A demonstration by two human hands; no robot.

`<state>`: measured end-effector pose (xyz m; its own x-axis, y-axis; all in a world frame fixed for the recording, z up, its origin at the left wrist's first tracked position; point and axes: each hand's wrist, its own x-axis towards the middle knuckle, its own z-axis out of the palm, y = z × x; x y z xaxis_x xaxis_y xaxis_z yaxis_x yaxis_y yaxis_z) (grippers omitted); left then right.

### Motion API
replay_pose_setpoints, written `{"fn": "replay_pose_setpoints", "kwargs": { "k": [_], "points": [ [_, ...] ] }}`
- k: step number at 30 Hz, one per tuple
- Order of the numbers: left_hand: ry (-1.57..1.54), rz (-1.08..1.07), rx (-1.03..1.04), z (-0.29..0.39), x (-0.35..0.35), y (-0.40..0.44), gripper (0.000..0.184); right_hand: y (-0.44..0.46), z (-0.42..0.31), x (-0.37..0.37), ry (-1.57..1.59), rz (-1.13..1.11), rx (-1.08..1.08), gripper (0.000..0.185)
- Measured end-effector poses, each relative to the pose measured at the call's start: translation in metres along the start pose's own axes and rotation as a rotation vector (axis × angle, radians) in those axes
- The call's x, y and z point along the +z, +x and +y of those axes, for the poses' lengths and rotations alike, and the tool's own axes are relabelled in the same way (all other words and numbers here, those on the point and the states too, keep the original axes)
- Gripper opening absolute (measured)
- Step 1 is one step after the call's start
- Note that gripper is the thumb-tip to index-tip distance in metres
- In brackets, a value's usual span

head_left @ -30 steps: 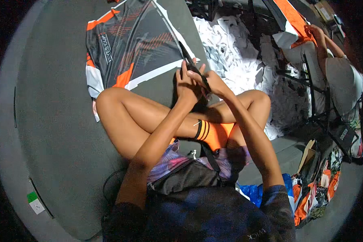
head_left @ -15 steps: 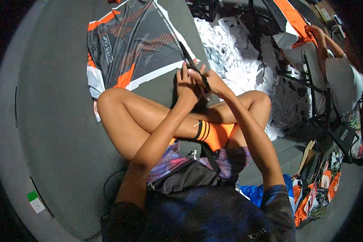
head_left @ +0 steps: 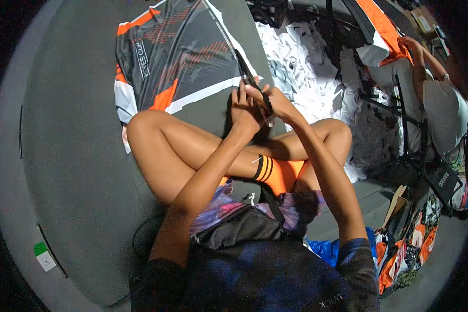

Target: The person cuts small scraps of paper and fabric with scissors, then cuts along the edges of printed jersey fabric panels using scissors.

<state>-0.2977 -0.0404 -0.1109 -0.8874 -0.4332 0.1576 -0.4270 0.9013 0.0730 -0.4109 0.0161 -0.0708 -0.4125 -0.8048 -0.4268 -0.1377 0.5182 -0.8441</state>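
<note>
A dark grey and orange jersey panel with white margins lies flat on the grey surface before my crossed legs. My right hand is closed around the dark handles of a pair of scissors. Their blades point away from me, along the panel's right white margin near its lower corner. Close beside the scissors, my left hand has its bent fingers at the panel's near edge, apparently pinching the cloth. Its fingertips are partly hidden by the scissors and my right hand.
A large heap of white cloth scraps lies to the right. Beyond it another person sits, handling an orange and white cloth. Coloured fabric pieces and a blue plastic bag lie at my right side.
The view has shifted slightly, so the panel appears a little lower and further right. Both hands keep nearly the same pose, and the scissors stay at the panel's right margin.
</note>
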Motion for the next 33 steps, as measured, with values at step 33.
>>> {"fn": "replay_pose_setpoints", "kwargs": {
  "k": [33],
  "points": [
    [-0.253,-0.096,-0.085,0.006,-0.019,0.004,0.071,0.023,-0.012,-0.009,-0.087,-0.029,0.055,0.070]
  ]
}}
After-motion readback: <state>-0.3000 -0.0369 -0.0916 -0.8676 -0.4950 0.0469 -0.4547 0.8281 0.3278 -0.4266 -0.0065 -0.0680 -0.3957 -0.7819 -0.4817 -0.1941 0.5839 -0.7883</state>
